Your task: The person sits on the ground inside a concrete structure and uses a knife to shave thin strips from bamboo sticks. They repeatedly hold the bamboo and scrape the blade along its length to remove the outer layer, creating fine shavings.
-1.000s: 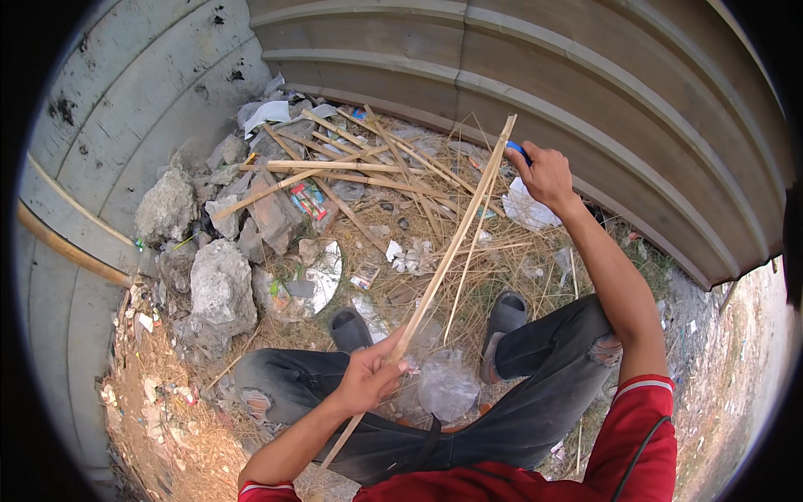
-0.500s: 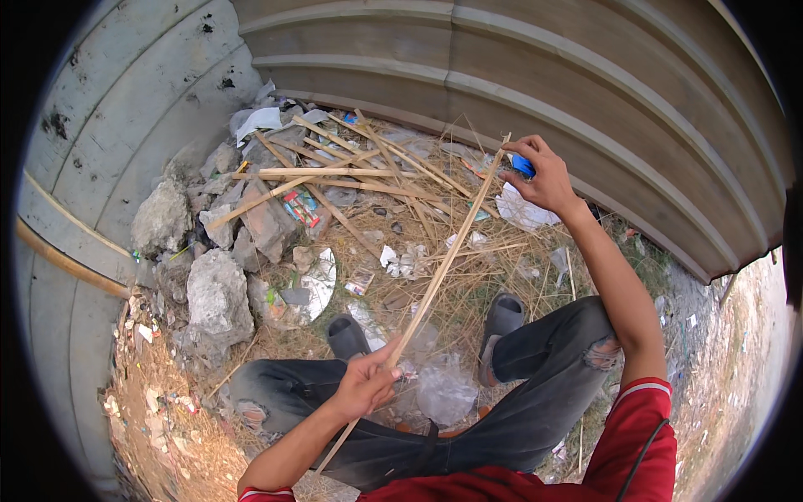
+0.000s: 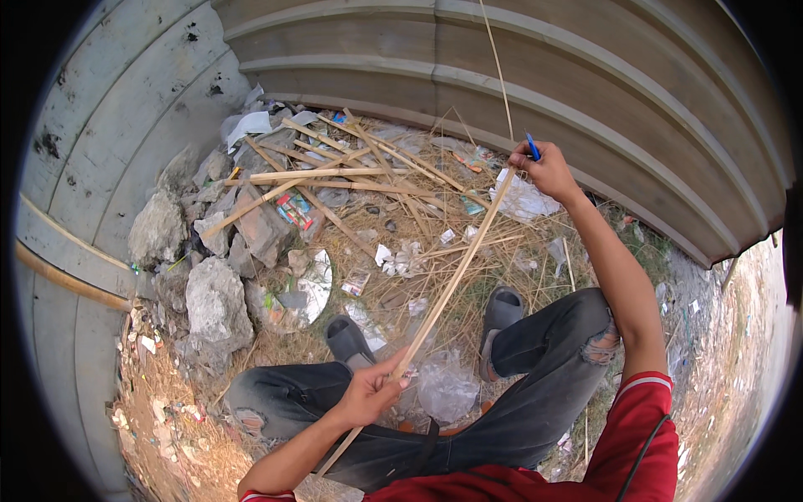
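Observation:
A long pale bamboo strip [image 3: 456, 289] slants from near my lap up to the far right. My left hand [image 3: 370, 395] is closed round its lower part, above my thigh. At its far end, the fingers of my right hand [image 3: 548, 173] are pinched together. A slim blue tool [image 3: 533, 147] sticks up from that hand; its kind is hard to make out, and its lower part is hidden by the fingers. From the same spot a thin sliver [image 3: 499, 71] rises across the corrugated wall.
Beyond my feet, several bamboo strips [image 3: 335, 173] lie crisscrossed over dry grass and litter. Broken concrete lumps [image 3: 216, 303] are heaped on the left. A corrugated metal wall [image 3: 577, 92] closes off the far side, a grey panel wall [image 3: 92, 159] the left. A clear plastic bag [image 3: 447, 386] lies between my legs.
My right hand has turned and closed at the strip's far end, and the blue tool now points upward. A thin sliver now stands above that hand. My left hand has barely moved.

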A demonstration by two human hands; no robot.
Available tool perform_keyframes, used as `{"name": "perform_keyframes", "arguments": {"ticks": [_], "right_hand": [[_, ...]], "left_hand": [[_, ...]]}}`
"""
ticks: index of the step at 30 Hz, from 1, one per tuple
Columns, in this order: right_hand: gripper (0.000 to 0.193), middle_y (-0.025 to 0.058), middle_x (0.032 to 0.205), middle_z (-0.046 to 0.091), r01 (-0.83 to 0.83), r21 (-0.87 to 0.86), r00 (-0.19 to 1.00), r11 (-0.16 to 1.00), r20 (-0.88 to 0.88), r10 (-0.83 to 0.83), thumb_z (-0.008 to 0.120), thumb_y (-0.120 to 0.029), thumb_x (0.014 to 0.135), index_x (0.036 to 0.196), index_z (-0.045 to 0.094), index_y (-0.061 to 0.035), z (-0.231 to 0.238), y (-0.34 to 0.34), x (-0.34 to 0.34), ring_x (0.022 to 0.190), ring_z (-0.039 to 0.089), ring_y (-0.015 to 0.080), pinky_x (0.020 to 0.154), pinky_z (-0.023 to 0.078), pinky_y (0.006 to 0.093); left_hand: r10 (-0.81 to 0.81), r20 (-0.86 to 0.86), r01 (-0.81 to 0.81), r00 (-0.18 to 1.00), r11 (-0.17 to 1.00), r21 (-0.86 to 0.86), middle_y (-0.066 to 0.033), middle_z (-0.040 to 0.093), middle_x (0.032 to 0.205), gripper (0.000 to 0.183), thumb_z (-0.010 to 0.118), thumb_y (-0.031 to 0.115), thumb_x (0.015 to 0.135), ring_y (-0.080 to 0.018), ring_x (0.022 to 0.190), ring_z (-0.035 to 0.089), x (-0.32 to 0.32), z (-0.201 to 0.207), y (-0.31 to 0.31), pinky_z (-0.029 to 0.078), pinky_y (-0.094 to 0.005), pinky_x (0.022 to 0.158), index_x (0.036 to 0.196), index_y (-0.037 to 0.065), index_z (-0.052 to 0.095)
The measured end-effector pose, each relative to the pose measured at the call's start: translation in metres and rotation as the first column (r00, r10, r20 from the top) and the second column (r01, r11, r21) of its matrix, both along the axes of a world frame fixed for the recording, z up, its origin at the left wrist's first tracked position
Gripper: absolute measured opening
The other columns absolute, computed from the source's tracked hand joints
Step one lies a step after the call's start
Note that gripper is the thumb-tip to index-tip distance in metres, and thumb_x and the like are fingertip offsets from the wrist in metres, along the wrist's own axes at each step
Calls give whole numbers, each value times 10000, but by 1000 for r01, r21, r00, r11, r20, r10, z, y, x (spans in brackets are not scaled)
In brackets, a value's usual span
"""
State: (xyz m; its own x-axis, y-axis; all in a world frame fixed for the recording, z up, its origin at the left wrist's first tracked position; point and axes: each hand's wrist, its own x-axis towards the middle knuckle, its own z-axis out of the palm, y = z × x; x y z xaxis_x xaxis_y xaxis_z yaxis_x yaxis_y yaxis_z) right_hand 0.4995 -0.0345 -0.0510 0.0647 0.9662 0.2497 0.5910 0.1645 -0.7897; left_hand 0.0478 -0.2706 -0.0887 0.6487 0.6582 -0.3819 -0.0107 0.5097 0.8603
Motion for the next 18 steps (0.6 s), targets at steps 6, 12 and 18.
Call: {"name": "perform_keyframes", "arguments": {"ticks": [6, 12, 18], "right_hand": [[238, -3, 825, 631, -18, -54, 658, 998, -752, -29, 602, -273, 1017, 967, 626, -41, -7, 9, 27, 520, 408, 54, 518, 355, 235], [225, 4, 831, 611, 307, 3, 394, 952, -911, -124, 602, -258, 1020, 992, 621, -36, -1, 15, 22, 502, 360, 59, 503, 335, 255], [198, 42, 854, 680, 549, -85, 379, 832, -861, -338, 617, -221, 1007, 956, 649, -33, 5, 15, 32, 564, 449, 78, 518, 344, 265]], "left_hand": [[-7, -53, 15, 999, 989, 147, -26, 595, 1217, 563, 557, 39, 1014, -26, 971, 510, 3, -5, -4, 434, -192, 829, 1531, -18, 342], [-65, -109, 76, 992, 992, 101, -49, 549, 1339, 561, 555, 35, 1012, -45, 1083, 509, 4, 3, -1, 415, -199, 915, 1525, -40, 338], [-79, 49, 75, 996, 994, 80, 53, 537, 805, 576, 548, 64, 1027, 16, 635, 400, 6, 10, -3, 339, -177, 556, 1555, 28, 322]]}}
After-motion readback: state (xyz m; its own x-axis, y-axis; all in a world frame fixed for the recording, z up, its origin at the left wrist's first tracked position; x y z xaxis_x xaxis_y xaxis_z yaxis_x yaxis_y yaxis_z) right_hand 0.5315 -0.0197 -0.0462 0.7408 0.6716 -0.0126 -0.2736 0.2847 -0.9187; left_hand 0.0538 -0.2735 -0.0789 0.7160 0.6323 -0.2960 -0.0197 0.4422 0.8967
